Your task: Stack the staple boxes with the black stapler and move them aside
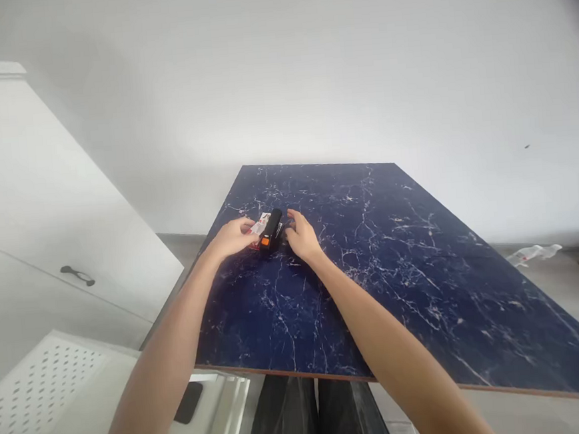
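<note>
A black stapler (274,223) with an orange patch at its near end lies slantwise on the blue marble-patterned table (371,237). Against its left side is a small red and white packet (259,229), partly covered by fingers. My left hand (233,237) has its thumb and fingers closed on the left edge of this packet. To the right of the stapler, my right hand (302,236) is curved with thumb and fingers apart, close to the stapler's side and holding nothing. Whether its fingertips touch the stapler is too small to tell.
A white cabinet (42,196) with a dark handle (77,275) stands at the left. Below it is a white perforated panel (37,390). A pale wall (308,75) rises behind the table. Crumpled clear plastic (533,254) lies beyond the right edge.
</note>
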`<state>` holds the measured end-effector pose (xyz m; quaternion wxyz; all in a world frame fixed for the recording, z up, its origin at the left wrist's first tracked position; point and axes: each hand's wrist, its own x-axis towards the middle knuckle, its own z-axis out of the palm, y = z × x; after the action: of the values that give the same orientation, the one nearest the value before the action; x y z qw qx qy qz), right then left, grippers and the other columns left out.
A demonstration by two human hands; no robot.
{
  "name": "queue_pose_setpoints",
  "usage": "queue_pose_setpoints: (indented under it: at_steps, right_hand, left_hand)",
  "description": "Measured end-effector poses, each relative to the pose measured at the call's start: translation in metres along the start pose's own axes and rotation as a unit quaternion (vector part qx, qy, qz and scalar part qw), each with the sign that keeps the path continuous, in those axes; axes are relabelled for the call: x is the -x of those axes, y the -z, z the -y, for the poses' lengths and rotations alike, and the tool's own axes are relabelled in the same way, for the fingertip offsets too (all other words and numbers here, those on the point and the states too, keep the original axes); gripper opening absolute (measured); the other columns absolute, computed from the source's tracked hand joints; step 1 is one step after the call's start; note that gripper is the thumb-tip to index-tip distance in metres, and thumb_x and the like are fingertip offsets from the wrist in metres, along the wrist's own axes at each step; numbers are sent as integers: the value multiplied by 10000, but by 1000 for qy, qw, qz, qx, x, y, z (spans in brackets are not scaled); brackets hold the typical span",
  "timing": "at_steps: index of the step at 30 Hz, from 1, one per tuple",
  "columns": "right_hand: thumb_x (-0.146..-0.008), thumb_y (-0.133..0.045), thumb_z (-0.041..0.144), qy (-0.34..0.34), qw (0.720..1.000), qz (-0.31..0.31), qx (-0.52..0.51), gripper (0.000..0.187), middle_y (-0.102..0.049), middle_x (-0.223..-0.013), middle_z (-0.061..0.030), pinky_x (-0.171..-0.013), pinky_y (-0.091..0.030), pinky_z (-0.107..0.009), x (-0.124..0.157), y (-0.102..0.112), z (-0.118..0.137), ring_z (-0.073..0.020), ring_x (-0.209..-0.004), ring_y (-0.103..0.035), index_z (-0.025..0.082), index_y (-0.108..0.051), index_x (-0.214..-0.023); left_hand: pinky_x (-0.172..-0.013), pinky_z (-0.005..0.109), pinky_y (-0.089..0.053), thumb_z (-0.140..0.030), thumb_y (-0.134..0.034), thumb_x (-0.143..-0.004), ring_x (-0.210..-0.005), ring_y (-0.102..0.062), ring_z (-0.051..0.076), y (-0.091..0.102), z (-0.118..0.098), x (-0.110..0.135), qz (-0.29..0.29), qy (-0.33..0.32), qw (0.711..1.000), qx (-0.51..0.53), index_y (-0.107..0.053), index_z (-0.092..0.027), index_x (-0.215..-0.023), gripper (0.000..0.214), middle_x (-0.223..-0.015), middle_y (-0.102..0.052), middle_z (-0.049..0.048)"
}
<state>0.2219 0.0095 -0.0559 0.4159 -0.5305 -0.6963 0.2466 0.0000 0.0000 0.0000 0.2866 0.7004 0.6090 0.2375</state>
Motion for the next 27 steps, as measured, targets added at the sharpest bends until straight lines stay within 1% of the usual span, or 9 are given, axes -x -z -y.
queue_pose_setpoints:
  at_steps: [3, 6, 9, 11, 13, 15, 17, 22, 27]
  right_hand:
    - [-752, -522, 138, 70, 990, 104, 58, 908, -407, -1586, -185, -1213, -303, -540, -7, 5, 1, -341, -1464, -384, 89, -214, -1604]
    - [-745, -597, 181, 80, 985, 141, 56, 1014, -462, -1536, -220, -1172, -360, -524, -9, 10, 3, -358, -1416, -440, 58, -100, -1621]
    - [-756, -665, 252, 83, 989, 110, 51, 857, -593, -1390, -197, -1086, -446, -471, -7, 17, 1, -327, -1259, -566, 87, -349, -1536]
    - [-775, -679, 288, 91, 989, 88, 70, 601, -666, -1242, -155, -1030, -475, -454, -4, 23, -1, -304, -1158, -606, 128, -565, -1343]
    - [-799, -681, 317, 92, 989, 79, 90, 393, -696, -1091, -125, -966, -498, -437, 0, 28, -3, -285, -1056, -631, 146, -657, -1152]
    - [-820, -681, 338, 88, 989, 80, 93, 297, -701, -1003, -106, -908, -515, -414, 4, 32, -4, -265, -972, -646, 153, -678, -1052]
    - [-829, -684, 336, 79, 990, 83, 85, 251, -706, -978, -94, -863, -524, -386, 7, 35, -3, -245, -921, -658, 163, -685, -1010]
    - [-847, -681, 272, 46, 996, 69, 32, 214, -743, -1063, -88, -894, -529, -352, 11, 36, -4, -235, -984, -698, 187, -691, -1043]
    - [-801, -638, 122, 31, 997, 59, -26, 292, -770, -1054, -41, -944, -530, -331, 10, 35, -8, -210, -1006, -716, 211, -698, -1073]
  left_hand:
    - [-913, 368, -529, -426, -692, -811, -1082, -702, 311, -2, -3, 2, -89, 13, 993, -77, -691, -249, -1217, 443, -1213, -741, 92]
    - [-932, 381, -517, -483, -641, -863, -1100, -695, 316, -6, -1, 2, -119, 29, 987, -99, -691, -249, -1221, 430, -1206, -743, 106]
    - [-919, 367, -522, -489, -632, -879, -1064, -707, 293, -7, 2, 0, -128, 46, 988, -74, -678, -248, -1248, 443, -1184, -750, 100]
    - [-917, 360, -523, -480, -634, -885, -1048, -710, 277, -6, 1, 1, -153, 44, 986, -54, -667, -253, -1265, 444, -1180, -751, 88]
    - [-946, 362, -514, -479, -598, -916, -1083, -696, 268, -4, -1, 2, -181, 6, 983, -31, -675, -260, -1252, 409, -1205, -742, 74]
    - [-984, 359, -503, -471, -564, -942, -1150, -667, 261, -4, -3, 4, -185, -54, 981, 14, -687, -257, -1237, 385, -1256, -722, 64]
    - [-1002, 363, -503, -421, -621, -908, -1168, -657, 262, -4, -5, 4, -179, -90, 978, 65, -686, -249, -1249, 388, -1293, -703, 64]
    - [-938, 408, -549, -243, -793, -709, -1056, -698, 287, -7, -5, 1, -162, -66, 963, 206, -736, -213, -1170, 465, -1188, -734, 96]
    - [-846, 372, -581, -254, -856, -669, -992, -710, 259, -9, -15, 2, -146, -66, 894, 418, -721, -185, -1167, 521, -1128, -728, 110]
